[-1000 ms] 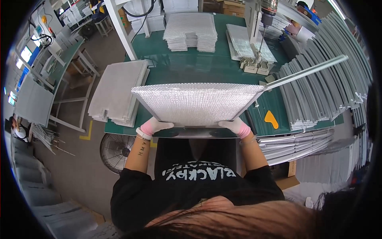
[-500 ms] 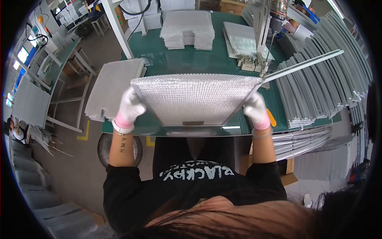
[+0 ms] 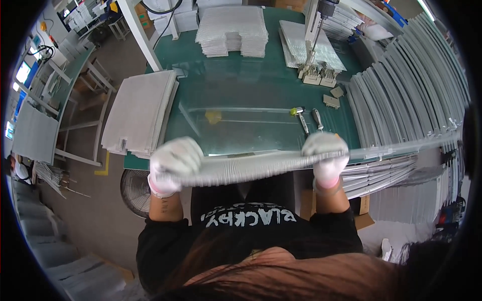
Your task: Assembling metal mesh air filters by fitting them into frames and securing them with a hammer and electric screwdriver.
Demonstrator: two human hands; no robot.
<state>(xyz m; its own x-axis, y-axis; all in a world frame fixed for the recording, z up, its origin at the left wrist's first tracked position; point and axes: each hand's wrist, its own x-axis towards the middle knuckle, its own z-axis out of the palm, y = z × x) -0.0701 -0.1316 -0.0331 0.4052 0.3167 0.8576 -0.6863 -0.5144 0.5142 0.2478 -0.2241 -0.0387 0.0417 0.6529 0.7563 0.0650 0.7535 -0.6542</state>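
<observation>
A silver mesh panel (image 3: 246,168) is tipped almost edge-on over the front edge of the green table, its face mostly hidden. My left hand (image 3: 176,163), in a white glove with a pink cuff, is closed on the panel's left end and slightly blurred. At the other end, my gloved right hand (image 3: 326,150) has its fingers wrapped round the panel. A long thin metal strip (image 3: 401,149) runs out to the right from beside that hand, smeared by motion. Just beyond my right hand lie a small hammer (image 3: 301,118) with a yellow-green face and a grey-handled hand tool (image 3: 317,119).
Grey panels are stacked at the left (image 3: 138,113), with a notched mesh stack (image 3: 232,30) at the back. Small metal blocks (image 3: 317,76) and a mesh pile (image 3: 306,42) sit under a hanging power screwdriver (image 3: 327,7). Many frame strips (image 3: 411,85) fill the right side.
The panel has come down and toward me, tilting from face-on to nearly edge-on. Both hands moved with it, and the metal strip swung lower. The hammer and hand tool are now uncovered.
</observation>
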